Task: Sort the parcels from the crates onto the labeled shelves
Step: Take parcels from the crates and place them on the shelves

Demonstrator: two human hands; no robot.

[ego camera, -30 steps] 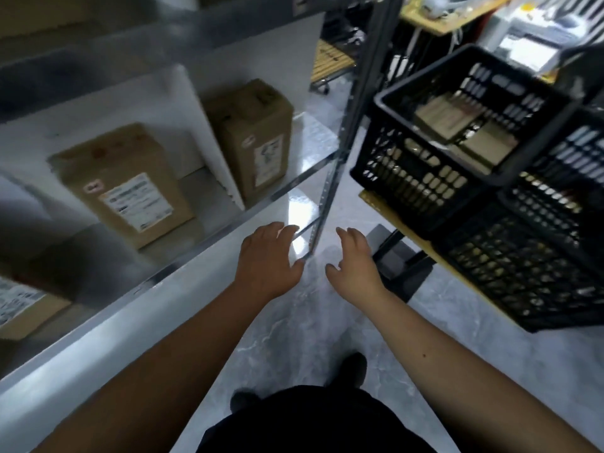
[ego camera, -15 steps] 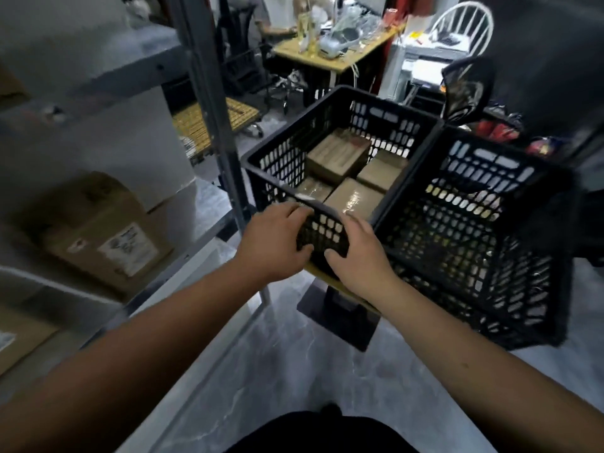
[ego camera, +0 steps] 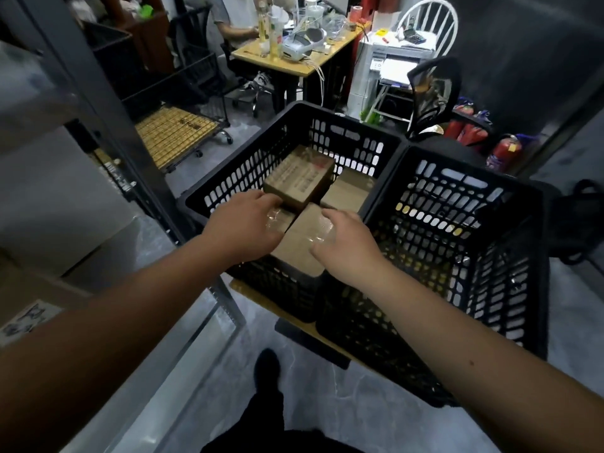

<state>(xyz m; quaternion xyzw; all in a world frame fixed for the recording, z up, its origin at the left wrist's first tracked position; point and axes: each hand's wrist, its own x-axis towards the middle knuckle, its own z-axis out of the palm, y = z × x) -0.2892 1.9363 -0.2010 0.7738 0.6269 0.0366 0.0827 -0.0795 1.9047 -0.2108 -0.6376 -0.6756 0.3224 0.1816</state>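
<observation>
Both hands (ego camera: 243, 223) (ego camera: 346, 243) reach over crate rim (ego camera: 196, 199) onto near parcel (ego camera: 299, 246).

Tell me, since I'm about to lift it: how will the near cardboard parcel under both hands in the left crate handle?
The near parcel looks like a stiff, flat-sided carton, so it probably won't flop or roll. Glossy tape on top may be slippery. It sits tight against neighbours, so lifting straight up seems easiest.

Both forearms extend forward and converge, bare to the elbow. Left hand (ego camera: 243, 228) palm down, fingers lightly bent with tips angled toward the right hand; its grip is not clearly closed on anything. Right hand (ego camera: 343, 245) palm down just beside it, fingers loosely curved, thumb pointing inward.
</observation>
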